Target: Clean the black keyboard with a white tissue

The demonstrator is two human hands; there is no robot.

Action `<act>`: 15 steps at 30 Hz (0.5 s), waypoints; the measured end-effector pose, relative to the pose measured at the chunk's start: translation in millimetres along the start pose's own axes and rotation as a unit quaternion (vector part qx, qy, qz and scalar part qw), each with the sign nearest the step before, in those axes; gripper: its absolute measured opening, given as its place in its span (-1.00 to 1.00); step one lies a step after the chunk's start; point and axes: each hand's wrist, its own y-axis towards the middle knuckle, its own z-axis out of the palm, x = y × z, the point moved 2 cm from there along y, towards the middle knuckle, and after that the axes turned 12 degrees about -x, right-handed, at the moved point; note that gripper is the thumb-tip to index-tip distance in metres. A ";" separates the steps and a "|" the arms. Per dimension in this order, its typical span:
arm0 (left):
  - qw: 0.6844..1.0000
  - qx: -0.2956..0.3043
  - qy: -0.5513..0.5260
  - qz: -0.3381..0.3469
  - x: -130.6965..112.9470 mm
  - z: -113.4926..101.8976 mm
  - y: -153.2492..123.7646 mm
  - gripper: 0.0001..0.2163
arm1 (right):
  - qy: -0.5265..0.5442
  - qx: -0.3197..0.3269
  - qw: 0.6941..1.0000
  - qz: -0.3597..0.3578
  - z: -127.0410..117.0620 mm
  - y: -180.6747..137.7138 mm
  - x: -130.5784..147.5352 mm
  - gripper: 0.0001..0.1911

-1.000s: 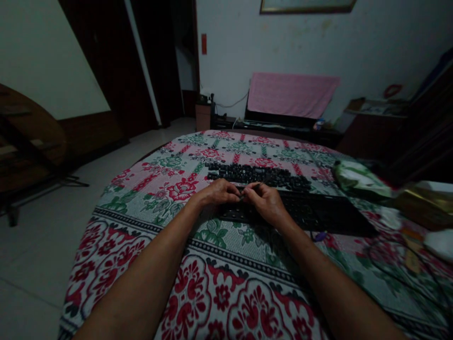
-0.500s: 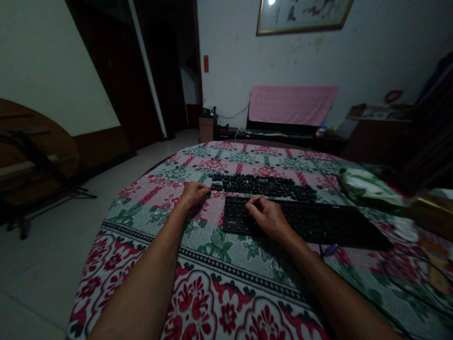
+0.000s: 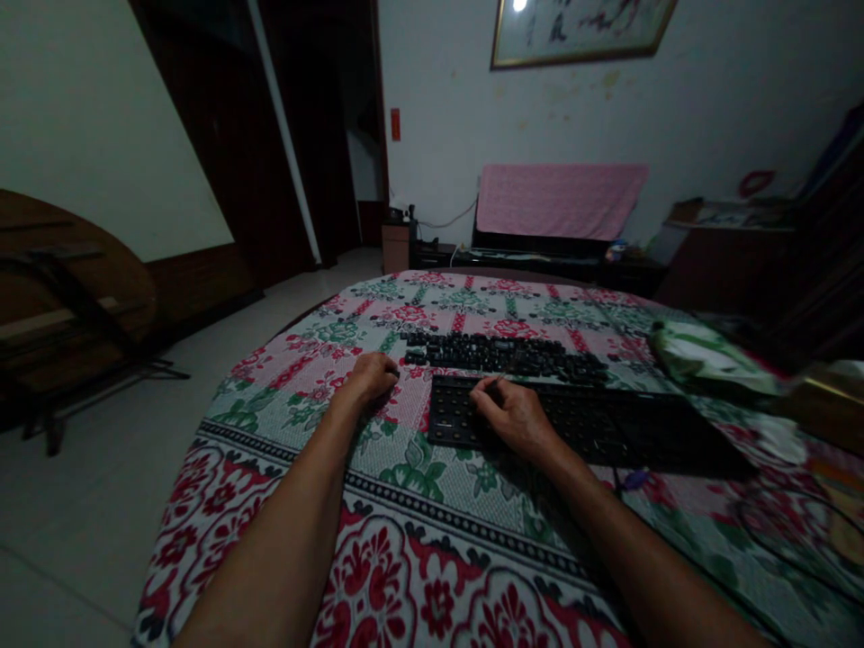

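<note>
Left hand (image 3: 376, 376): centre of frame, just left of the keyboard (image 3: 675, 436); fingers drawn narrow, apparently pinching a small dark piece (image 3: 393, 371); exact form too dim to tell.
Right hand (image 3: 511, 408): over the keyboard's left half; thumb and fingers closed, seemingly on a slim dark object (image 3: 497, 383); contact with the keys' bed, cannot tell.
Keyboard: black, flat on the cloth-covered table (image 3: 283, 427), middle to right of frame; sockets (image 3: 450, 414) at left end bare; stretch under the right hand hidden, far right end too dark to read.
Loose keycaps (image 3: 499, 351): massed in rough rows just above the keyboard in frame, apart from it.
Done: by judgement, keycaps off and grouped; none seen seated on visible sockets.
Outstanding: by judgement, much; many keycaps lying loose.
Purple piece (image 3: 635, 480): just below the keyboard's lower edge.
Bag (image 3: 715, 355): green-and-white, slumped, right of frame; contents not readable.
White wad (image 3: 781, 441): below the bag.
Golden box (image 3: 830, 400): cut off at right edge; inside not visible.
</note>
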 end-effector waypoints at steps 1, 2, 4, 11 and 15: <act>1.000 -0.004 0.014 0.008 -0.7 0.6 0.5 -0.81 | 0.001 0.001 1.000 -0.002 0.1 -0.1 -0.1 -0.78; 1.000 -0.006 0.024 0.017 -1.2 1.7 0.9 -0.81 | 0.001 0.001 1.000 -0.005 0.1 -0.1 -0.2 -0.78; 0.999 -0.004 0.037 0.032 -1.5 4.6 1.2 -0.81 | 0.001 0.002 1.000 -0.009 0.1 -0.1 -0.4 -0.78; 0.997 -0.006 0.069 0.035 0.9 9.7 2.6 -0.81 | -0.002 0.006 1.000 -0.014 -1.0 -0.1 1.0 -0.79; 0.994 0.002 0.087 0.067 0.3 7.4 5.2 -0.77 | -0.008 0.008 1.000 -0.014 -1.6 0.6 2.3 -0.79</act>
